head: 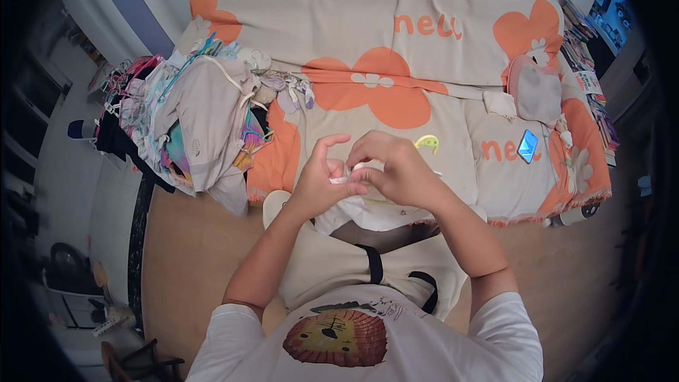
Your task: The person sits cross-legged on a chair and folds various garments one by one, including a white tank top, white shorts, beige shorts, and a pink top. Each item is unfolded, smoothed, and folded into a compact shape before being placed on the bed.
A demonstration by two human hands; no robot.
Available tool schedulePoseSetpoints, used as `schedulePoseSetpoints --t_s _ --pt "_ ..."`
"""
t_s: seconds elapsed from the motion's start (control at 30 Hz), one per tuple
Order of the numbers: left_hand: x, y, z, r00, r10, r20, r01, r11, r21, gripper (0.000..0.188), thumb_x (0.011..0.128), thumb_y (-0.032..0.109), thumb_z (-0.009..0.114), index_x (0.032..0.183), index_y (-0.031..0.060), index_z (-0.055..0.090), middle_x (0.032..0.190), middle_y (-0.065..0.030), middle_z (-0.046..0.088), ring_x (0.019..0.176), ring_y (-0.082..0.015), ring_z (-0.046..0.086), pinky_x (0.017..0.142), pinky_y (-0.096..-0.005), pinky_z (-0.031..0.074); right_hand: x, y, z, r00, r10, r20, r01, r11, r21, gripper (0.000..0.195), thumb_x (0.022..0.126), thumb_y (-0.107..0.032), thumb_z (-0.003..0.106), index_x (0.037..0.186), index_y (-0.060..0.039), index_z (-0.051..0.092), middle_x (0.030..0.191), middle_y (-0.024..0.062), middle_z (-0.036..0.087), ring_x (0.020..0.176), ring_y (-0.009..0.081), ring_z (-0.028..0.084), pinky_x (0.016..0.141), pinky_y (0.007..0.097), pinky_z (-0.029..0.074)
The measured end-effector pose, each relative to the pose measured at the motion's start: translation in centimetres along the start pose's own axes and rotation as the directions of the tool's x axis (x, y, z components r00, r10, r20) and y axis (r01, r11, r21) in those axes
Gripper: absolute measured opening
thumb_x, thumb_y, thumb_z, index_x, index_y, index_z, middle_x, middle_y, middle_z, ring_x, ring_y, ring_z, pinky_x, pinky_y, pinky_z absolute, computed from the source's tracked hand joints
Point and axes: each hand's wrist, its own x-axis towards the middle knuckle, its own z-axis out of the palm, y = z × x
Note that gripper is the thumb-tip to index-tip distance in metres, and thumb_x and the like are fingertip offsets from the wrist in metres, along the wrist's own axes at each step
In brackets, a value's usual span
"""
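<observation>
My left hand (326,178) and my right hand (384,170) meet above the front edge of the sofa, fingertips close together. Both pinch white fabric (339,181), of which only small bits show between the fingers. A larger white cloth (366,215) hangs below the hands, over my knees and the sofa edge; whether it joins the pinched part I cannot tell. Just beyond my right hand lies a yellow-green plastic hanger (427,142), partly hidden by the hand.
A big heap of clothes (204,111) on hangers covers the sofa's left end, small socks (297,96) beside it. Rightward on the sofa cover (339,26) lie a phone (528,146), a pink-edged cushion (537,87) and a folded white cloth (499,104). Books (583,61) stand beyond the armrest.
</observation>
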Motion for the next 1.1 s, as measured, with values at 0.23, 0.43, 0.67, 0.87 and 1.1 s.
schedulePoseSetpoints --t_s 0.23,0.43,0.67,0.87,1.1 --pt "0.2 0.4 -0.8 0.993 -0.083 -0.086 0.071 0.988 -0.135 0.056 0.075 0.004 0.079 0.121 0.0015 0.049 0.070 0.0036 0.056 0.062 -0.0006 0.050 0.055 -0.0162 0.038 -1.2 -1.5 -1.0 0.882 -0.043 -0.469 0.089 0.993 0.076 0.015 0.075 0.012 0.067 0.084 -0.0004 0.066 0.085 0.0073 0.064 0.077 0.0146 0.062 0.064 0.0263 0.052" --pt "0.2 0.4 -0.2 0.959 -0.099 -0.264 0.016 0.954 -0.301 0.018 0.081 -0.001 0.071 0.092 0.0006 0.057 0.073 0.0025 0.057 0.062 -0.0018 0.050 0.055 -0.0179 0.040 -4.3 -2.2 -0.5 0.917 -0.304 -0.258 0.171 0.885 -0.434 0.030 0.060 0.009 0.064 0.088 -0.0007 0.060 0.090 0.0112 0.062 0.082 0.0293 0.062 0.071 0.0366 0.052" --pt "-0.4 -0.6 -1.7 0.956 0.113 -0.269 -0.150 0.981 -0.120 0.022 0.077 -0.008 0.066 0.080 0.0059 0.049 0.074 0.0021 0.053 0.065 -0.0016 0.049 0.056 -0.0181 0.039 -4.9 0.5 0.4 0.964 -0.257 -0.075 0.202 0.882 -0.425 0.033 0.064 0.004 0.066 0.096 -0.0013 0.059 0.106 0.0148 0.059 0.093 0.0315 0.061 0.077 0.0383 0.051" --pt "-1.8 -1.4 -4.1 0.941 0.123 -0.314 -0.193 0.960 -0.204 0.029 0.074 -0.010 0.065 0.076 0.0096 0.044 0.075 0.0016 0.050 0.066 -0.0030 0.046 0.060 -0.0177 0.038 -5.2 0.1 -1.6 0.786 -0.206 -0.583 -0.231 0.777 -0.585 0.030 0.075 -0.004 0.069 0.104 -0.0025 0.064 0.108 0.0161 0.062 0.091 0.0315 0.062 0.077 0.0369 0.050" --pt "-2.4 -0.8 -5.2 0.979 0.067 -0.193 -0.050 0.994 0.094 0.026 0.075 -0.010 0.061 0.099 -0.0006 0.061 0.073 0.0018 0.056 0.065 -0.0041 0.050 0.062 -0.0210 0.042 -8.6 4.9 -1.2 0.804 0.445 -0.394 -0.362 0.893 0.268 0.021 0.082 -0.001 0.046 0.093 0.0017 0.064 0.078 0.0056 0.063 0.073 0.0142 0.059 0.066 0.0272 0.046"
